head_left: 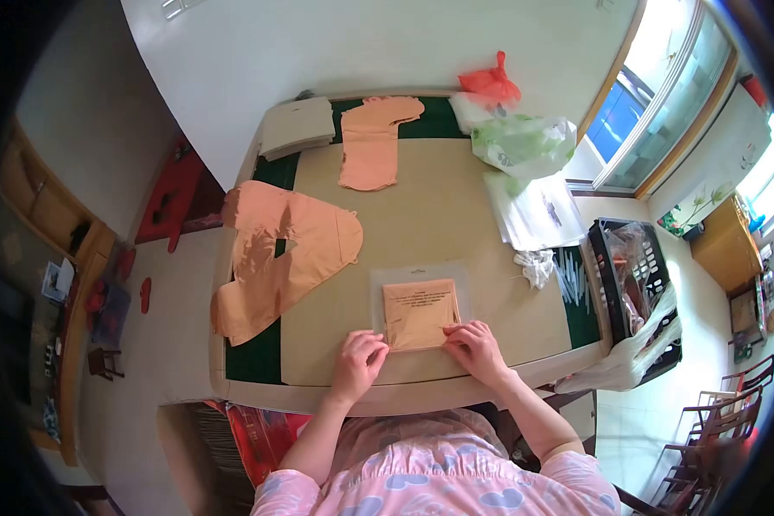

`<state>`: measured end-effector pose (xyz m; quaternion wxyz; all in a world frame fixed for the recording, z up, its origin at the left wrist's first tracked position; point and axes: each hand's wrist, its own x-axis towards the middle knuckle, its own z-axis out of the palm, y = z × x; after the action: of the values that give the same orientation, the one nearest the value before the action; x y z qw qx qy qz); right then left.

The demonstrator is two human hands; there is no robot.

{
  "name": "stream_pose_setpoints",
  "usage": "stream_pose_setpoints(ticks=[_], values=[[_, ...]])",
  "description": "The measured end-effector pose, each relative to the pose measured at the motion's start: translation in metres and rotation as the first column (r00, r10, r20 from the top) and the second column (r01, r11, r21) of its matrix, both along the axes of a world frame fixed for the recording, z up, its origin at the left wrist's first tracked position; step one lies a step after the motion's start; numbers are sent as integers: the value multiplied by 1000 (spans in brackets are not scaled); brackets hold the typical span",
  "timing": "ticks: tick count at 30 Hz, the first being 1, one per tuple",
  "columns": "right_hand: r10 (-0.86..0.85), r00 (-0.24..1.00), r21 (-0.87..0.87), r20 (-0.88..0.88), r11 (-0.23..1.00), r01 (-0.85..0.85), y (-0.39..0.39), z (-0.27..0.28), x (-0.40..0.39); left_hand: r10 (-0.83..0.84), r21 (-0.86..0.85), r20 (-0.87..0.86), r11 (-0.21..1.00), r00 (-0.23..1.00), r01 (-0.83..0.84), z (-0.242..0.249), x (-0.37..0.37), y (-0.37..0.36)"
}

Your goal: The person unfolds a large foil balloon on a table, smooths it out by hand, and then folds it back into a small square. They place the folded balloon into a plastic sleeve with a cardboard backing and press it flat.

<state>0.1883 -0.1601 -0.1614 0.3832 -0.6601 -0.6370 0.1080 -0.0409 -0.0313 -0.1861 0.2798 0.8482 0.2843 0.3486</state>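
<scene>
A clear plastic bag (377, 291) with printed text lies flat near the table's front edge, with a folded orange cloth (421, 318) inside it. My left hand (363, 359) pinches the bag's lower left corner between thumb and fingers. At the lower right corner, my right hand (476, 346) closes its fingertips on the same bag. Larger orange fabric (297, 249) is spread at the left of the table. Another orange piece (371, 146) lies farther back.
A beige stack (298, 127) lies at the back left. On the right are clear bags (537, 211), a green-white bag (525, 146), white string (536, 267) and pale strips (572, 279). A black crate (635, 284) adjoins the table's right edge. A red bag (490, 82) sits behind.
</scene>
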Motion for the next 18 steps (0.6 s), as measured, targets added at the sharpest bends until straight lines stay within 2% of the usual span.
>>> stream_pose_setpoints(ticks=[6, 18], values=[[-124, 990, 7, -67, 992, 125, 5, -13, -6, 28, 3, -23, 1000, 999, -28, 6, 6, 4], [-174, 985, 64, 9, 983, 173, 10, -22, -8, 80, 48, -31, 996, 996, -78, 3, 13, 1]])
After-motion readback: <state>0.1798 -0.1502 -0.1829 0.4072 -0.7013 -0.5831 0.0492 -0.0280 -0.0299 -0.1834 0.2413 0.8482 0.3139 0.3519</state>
